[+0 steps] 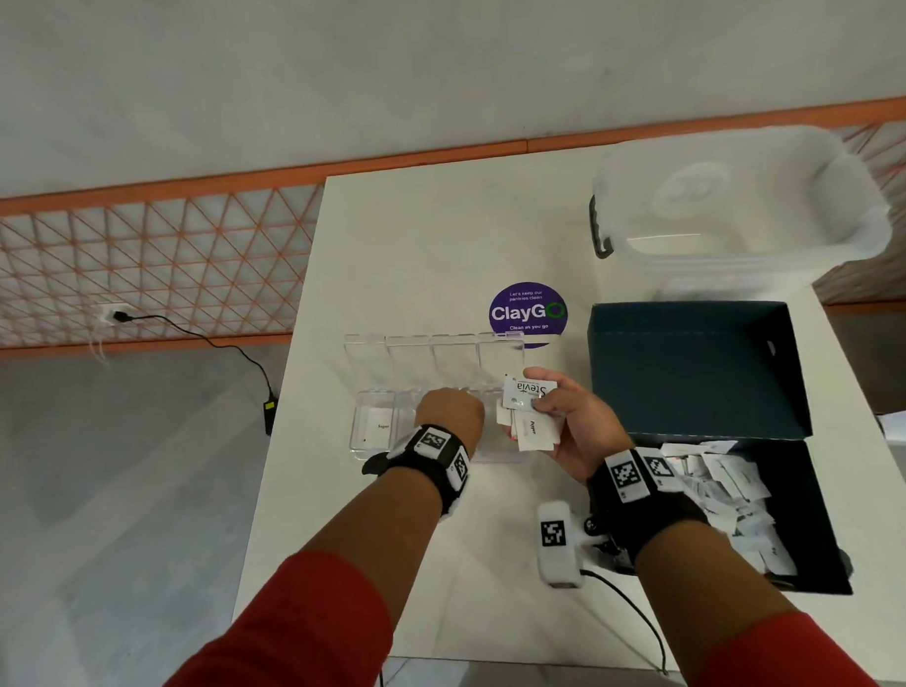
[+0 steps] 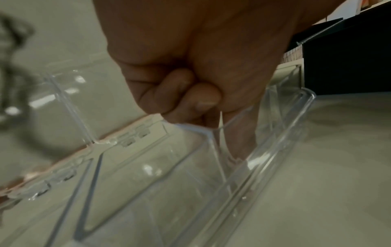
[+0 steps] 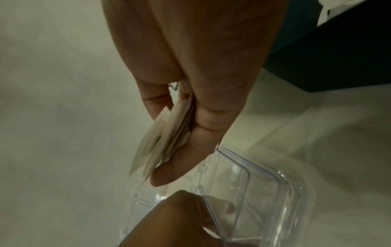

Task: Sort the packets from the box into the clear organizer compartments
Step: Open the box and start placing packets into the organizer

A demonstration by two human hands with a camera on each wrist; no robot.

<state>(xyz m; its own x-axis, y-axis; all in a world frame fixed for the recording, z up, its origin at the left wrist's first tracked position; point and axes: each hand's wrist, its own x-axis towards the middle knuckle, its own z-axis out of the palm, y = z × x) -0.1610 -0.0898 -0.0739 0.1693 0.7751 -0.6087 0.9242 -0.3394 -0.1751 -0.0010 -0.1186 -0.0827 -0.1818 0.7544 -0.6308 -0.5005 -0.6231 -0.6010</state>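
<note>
the right hand (image 1: 566,421) hovers over the right end of the clear organizer (image 1: 372,433), fingers and thumb curled round a small fan of white packets (image 1: 528,412); the top one reads "stevia". in the right wrist view the same packets (image 3: 167,133) are pinched edge-on between thumb and fingers. the left hand (image 1: 451,412) is curled down into one of the organizer's middle compartments; the left wrist view shows its fingertips (image 2: 203,100) bunched against the thumb just inside a clear divider wall (image 2: 213,142), but whether they pinch a packet cannot be told. the organizer sits mid-bench toward the left edge, its lid open and lying flat behind it. its leftmost compartment holds one white packet marked "sugar" (image 1: 379,427). the dark box (image 1: 698,376) stands open along the right edge of the bench (image 1: 437,230), with a heap of loose packets (image 1: 723,488) in its near half. a purple round sticker (image 1: 528,312) lies just behind the organizer, and a translucent tub (image 1: 734,210) stands at the far right corner.
</note>
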